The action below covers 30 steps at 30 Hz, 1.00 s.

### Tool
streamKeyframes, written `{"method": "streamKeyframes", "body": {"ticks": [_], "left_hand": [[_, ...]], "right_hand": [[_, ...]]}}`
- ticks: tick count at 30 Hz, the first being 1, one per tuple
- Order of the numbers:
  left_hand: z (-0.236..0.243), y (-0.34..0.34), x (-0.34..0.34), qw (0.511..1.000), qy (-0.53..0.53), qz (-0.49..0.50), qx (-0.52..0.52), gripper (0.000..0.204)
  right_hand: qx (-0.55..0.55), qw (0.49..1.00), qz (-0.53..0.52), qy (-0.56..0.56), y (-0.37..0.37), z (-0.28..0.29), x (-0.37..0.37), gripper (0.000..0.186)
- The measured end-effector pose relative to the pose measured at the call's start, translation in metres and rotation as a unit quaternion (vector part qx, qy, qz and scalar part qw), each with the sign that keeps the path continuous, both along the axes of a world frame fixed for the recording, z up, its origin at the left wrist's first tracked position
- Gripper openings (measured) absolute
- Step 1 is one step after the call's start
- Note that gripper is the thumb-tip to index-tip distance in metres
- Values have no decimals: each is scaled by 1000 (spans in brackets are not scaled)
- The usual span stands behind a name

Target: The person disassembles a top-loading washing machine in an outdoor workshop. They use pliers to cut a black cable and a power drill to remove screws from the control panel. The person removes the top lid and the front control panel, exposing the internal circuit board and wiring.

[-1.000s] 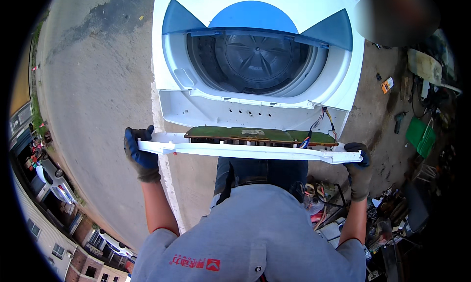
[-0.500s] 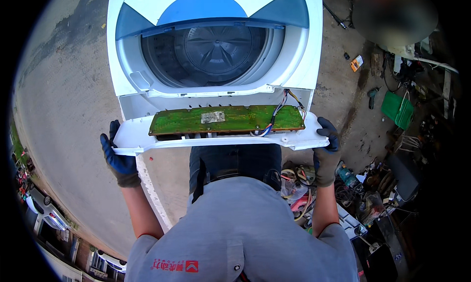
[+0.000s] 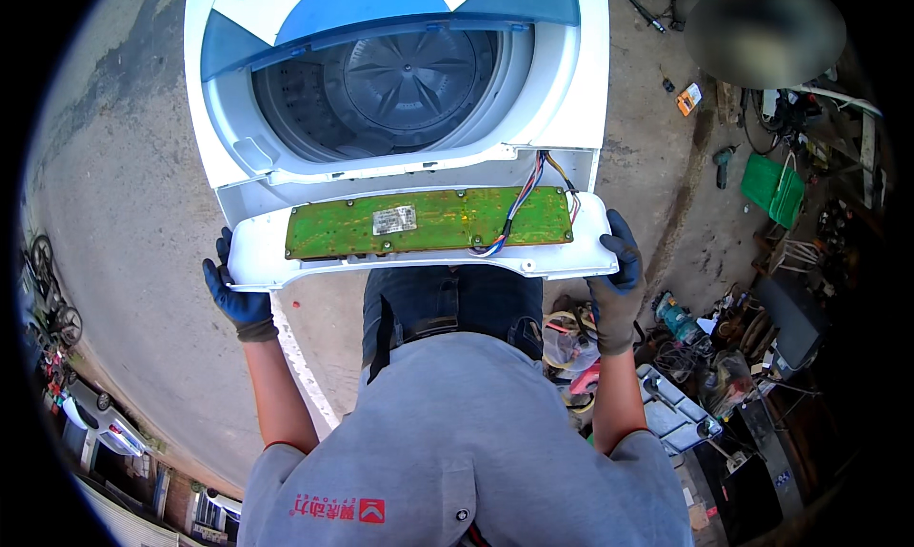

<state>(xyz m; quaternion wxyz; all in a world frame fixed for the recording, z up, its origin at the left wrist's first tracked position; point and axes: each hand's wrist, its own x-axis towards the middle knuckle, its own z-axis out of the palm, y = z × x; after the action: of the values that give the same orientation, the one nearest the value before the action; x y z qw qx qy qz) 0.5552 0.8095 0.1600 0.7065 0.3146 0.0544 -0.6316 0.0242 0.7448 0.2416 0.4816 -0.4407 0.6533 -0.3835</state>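
Between my gloved hands is the white control panel (image 3: 258, 243) of a top-loading washing machine (image 3: 208, 119), its underside turned up. A long green circuit board (image 3: 433, 221) is screwed to that underside and bears a pale label (image 3: 394, 219). My left hand (image 3: 238, 295) grips the panel's left end, and my right hand (image 3: 619, 285) grips the right end. A wire bundle (image 3: 522, 202) runs from the board up into the machine's front. Beyond the panel, the raised blue lid (image 3: 367, 12) leaves the drum (image 3: 405, 76) in sight.
Right of the machine lie a green case (image 3: 772, 190), a power drill (image 3: 724, 166) and a small orange box (image 3: 687, 99). Tools and cables are heaped near a grey tool tray (image 3: 674, 409) at lower right. A person, blurred, is at upper right. Parked cars (image 3: 100, 414) stand at far left.
The panel has tipped so that more of the circuit board's face shows. Machine and surroundings have shifted slightly left and up in view. Both hands keep their grip on the panel.
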Motion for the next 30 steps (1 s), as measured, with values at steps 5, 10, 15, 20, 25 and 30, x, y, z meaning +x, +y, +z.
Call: {"method": "streamKeyframes", "body": {"ticks": [5,10,15,20,25,30], "left_hand": [[-5,4,3,998,-23,35,51,41],[-8,2,-2,999,10,-16,-47,45],[-14,4,0,997,20,-18,-77,43],[-13,5,0,999,19,3,-42,40],[-13,4,0,999,11,4,-42,37],[-15,6,3,999,7,32,3,36]], "right_hand": [[0,1000,6,-5,1,-3,-2,39],[-10,999,29,-11,3,-6,-4,39],[-1,1000,20,-8,3,-9,-3,39],[-1,999,34,3,3,-11,-6,41],[2,999,39,8,1,-10,-5,42],[11,999,31,-2,2,-10,-5,42]]}}
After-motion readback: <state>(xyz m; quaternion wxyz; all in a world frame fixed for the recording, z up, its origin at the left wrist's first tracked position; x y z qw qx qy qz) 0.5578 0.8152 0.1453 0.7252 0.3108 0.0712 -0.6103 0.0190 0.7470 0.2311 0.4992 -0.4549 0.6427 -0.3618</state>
